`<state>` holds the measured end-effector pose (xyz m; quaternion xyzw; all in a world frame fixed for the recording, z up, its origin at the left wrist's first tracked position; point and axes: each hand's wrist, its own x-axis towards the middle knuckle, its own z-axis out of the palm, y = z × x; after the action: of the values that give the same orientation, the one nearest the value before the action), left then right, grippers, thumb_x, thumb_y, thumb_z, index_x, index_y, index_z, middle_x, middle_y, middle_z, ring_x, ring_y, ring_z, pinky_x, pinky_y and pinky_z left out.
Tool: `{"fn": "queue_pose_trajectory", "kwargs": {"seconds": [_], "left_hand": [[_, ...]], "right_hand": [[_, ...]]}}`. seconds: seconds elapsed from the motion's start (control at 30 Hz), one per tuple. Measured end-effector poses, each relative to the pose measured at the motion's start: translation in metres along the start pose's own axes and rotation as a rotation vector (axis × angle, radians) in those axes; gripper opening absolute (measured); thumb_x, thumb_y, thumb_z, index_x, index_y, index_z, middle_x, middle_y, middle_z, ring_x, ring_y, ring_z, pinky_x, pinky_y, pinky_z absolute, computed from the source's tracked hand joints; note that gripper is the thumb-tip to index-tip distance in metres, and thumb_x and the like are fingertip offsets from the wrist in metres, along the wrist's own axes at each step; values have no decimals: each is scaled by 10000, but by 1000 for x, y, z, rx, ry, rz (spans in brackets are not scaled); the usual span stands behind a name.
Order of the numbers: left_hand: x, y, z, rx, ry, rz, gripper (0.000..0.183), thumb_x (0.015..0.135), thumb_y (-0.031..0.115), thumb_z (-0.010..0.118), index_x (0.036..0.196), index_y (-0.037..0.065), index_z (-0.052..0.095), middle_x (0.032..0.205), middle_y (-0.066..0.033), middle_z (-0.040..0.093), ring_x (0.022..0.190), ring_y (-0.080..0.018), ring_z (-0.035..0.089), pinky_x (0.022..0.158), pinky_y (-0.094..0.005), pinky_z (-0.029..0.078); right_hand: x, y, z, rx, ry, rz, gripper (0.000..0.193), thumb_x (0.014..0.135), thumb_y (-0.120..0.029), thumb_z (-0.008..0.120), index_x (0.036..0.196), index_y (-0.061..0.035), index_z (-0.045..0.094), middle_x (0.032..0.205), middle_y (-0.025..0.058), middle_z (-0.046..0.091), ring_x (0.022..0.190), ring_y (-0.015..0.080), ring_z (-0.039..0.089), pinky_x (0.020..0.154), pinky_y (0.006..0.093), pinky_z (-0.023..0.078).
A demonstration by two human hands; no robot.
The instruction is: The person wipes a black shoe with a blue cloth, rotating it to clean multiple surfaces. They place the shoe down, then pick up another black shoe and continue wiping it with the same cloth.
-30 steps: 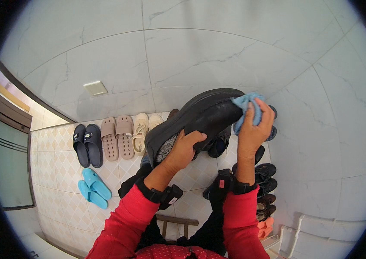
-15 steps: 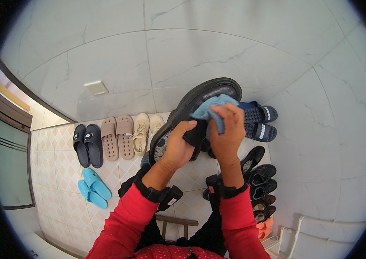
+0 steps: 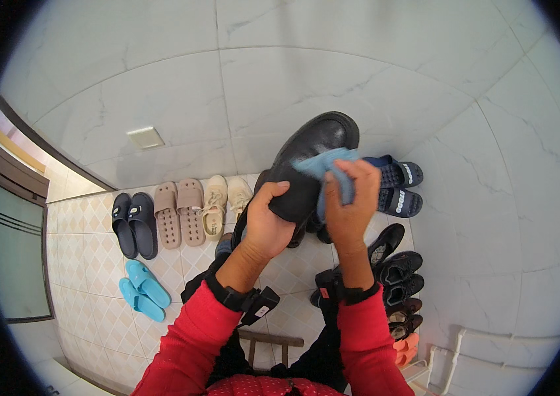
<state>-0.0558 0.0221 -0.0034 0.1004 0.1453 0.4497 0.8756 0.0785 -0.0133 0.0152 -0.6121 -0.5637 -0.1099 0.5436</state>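
I hold a shiny black shoe [image 3: 313, 165] up in the middle of the frame. My left hand [image 3: 268, 224] is wrapped tight around its back end. My right hand [image 3: 349, 211] squeezes a blue cloth [image 3: 326, 165] and presses it on the shoe's side. Down on the tiled floor [image 3: 82, 277] at the left sit black slippers [image 3: 133, 224], pink slippers [image 3: 177, 212] and blue slippers [image 3: 140, 289].

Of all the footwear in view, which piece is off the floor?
The glossy black shoe, gripped by the left hand while the right hand presses a blue cloth on it.
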Motion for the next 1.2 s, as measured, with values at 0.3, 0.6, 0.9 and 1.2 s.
{"fn": "queue_pose_trajectory", "kwargs": {"seconds": [0.3,0.6,0.9,1.2], "left_hand": [[-5,-8,-5,126,-15,-102,436,870,151,528,1275,-10,544,1237,-128,625,1127,-259,596,1017,-385,435],[-13,-21,-28,1133,-317,257,260,922,192,542,1090,2,599,1058,-5,607,972,-166,555,901,-303,434],[-23,-12,-6,1256,-202,90,308,856,54,594,1162,15,597,1114,-130,627,1036,-284,587,934,-358,449],[-21,-14,-7,1675,-257,181,378,872,275,587,1122,-6,622,1026,-166,649,953,-295,601,900,-391,460]], "right_hand": [[6,8,-7,-66,84,42,278,790,34,660,1055,-50,652,1073,139,564,1023,298,571,923,362,450],[15,11,-18,-211,57,17,295,783,5,686,1067,-75,667,1063,131,608,1012,302,601,897,369,479],[11,21,-18,-136,93,30,286,780,-39,722,1059,-78,676,1053,107,642,991,291,623,871,370,490],[15,11,-24,18,-109,62,261,769,-39,719,1022,-91,686,1016,91,671,938,273,642,856,348,502]]}}
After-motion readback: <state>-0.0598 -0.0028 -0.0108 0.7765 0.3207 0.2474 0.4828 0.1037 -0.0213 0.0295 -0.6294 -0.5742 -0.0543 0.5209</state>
